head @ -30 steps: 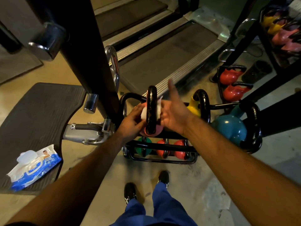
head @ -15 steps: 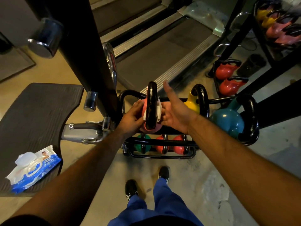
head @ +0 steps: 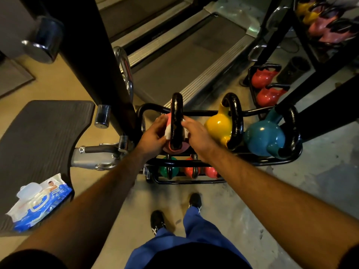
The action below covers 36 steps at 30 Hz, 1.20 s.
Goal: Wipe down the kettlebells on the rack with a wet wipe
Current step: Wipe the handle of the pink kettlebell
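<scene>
A pink kettlebell [head: 177, 149] with a black handle [head: 176, 105] sits at the left end of the black rack's [head: 258, 162] top tier. A white wet wipe [head: 168, 132] is threaded through the handle. My left hand [head: 153, 136] pinches the wipe's left end against the bell. My right hand [head: 196, 133] grips the wipe's right end, thumb and fingers folded down on it. A yellow kettlebell [head: 218, 127] and a blue one [head: 263, 137] stand to the right on the same tier.
The lower tier holds a green kettlebell [head: 166, 169] and red ones [head: 189, 169]. A wet-wipe pack [head: 38, 200] lies on a dark mat at left. A black machine post [head: 93, 61] rises just left of the rack. Treadmills lie beyond; more kettlebells [head: 266, 88] stand at right.
My right hand, which had its thumb raised and palm open beside the handle, has closed down onto the wipe. Both hands sit slightly lower on the pink kettlebell.
</scene>
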Each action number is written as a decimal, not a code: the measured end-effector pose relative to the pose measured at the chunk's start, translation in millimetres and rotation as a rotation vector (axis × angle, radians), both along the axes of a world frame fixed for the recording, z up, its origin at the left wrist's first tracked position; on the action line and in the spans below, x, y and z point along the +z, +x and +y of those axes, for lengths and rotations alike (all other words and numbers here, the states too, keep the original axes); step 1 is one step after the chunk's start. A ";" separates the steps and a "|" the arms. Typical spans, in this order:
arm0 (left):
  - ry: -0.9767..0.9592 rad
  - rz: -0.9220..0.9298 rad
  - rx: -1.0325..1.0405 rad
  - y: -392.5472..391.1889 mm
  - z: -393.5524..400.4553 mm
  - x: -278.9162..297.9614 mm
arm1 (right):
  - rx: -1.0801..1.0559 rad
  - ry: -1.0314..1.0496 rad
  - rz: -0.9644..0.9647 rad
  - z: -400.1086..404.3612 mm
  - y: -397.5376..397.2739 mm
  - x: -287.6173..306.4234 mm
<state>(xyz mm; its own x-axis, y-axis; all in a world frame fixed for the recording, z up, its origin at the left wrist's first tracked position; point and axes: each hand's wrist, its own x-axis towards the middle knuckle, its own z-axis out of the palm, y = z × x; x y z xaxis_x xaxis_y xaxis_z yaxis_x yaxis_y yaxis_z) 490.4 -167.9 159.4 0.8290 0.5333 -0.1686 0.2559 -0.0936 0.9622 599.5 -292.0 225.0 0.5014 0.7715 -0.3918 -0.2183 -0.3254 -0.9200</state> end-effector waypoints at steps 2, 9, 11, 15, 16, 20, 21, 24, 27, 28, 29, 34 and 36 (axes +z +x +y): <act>-0.010 0.014 -0.007 -2.4 0.4 2.2 | 0.027 0.067 -0.035 -10.6 -4.4 -6.7; -0.015 0.026 0.018 -1.1 -0.2 4.5 | 0.112 0.089 -0.278 -23.4 -14.6 -10.0; -0.033 0.034 0.012 -2.1 -0.9 6.0 | 0.090 0.075 -0.217 -24.5 -15.5 -0.7; -0.018 0.012 -0.004 -2.6 -1.1 10.0 | -0.151 0.011 0.130 1.4 -9.2 30.2; 0.003 0.009 -0.017 -2.2 -0.6 9.6 | -0.251 -0.019 0.228 11.7 -3.1 32.9; 0.074 0.028 -0.032 -1.9 2.9 9.9 | -0.515 -0.073 0.369 47.6 17.8 46.3; 0.081 0.048 -0.045 -1.9 3.4 10.1 | -0.544 -0.056 0.365 52.3 21.8 45.9; 0.088 0.073 -0.060 -3.6 5.6 7.7 | -0.603 -0.052 0.346 55.7 22.0 43.4; 0.074 0.058 -0.045 -4.1 3.0 11.5 | -0.651 0.026 0.367 41.2 13.5 36.8; 0.066 0.053 -0.041 -3.8 0.4 16.0 | -0.674 0.084 0.375 34.3 11.9 33.7; 0.061 0.052 -0.032 -3.2 -2.0 19.6 | -0.688 0.132 0.386 27.6 11.4 29.3; 0.198 0.095 0.097 -8.3 -19.9 35.8 | -0.741 0.153 0.385 0.0 3.3 26.5; 0.224 0.094 0.151 -17.0 -27.0 37.5 | -0.731 0.140 0.391 -8.1 -3.4 29.8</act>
<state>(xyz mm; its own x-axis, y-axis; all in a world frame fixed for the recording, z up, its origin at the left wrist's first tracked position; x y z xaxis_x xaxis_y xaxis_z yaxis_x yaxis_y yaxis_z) 473.4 -194.9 196.9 0.7233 0.6825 -0.1048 0.3703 -0.2553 0.8931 596.1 -300.2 254.8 0.7422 0.3597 -0.5656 -0.6408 0.1337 -0.7559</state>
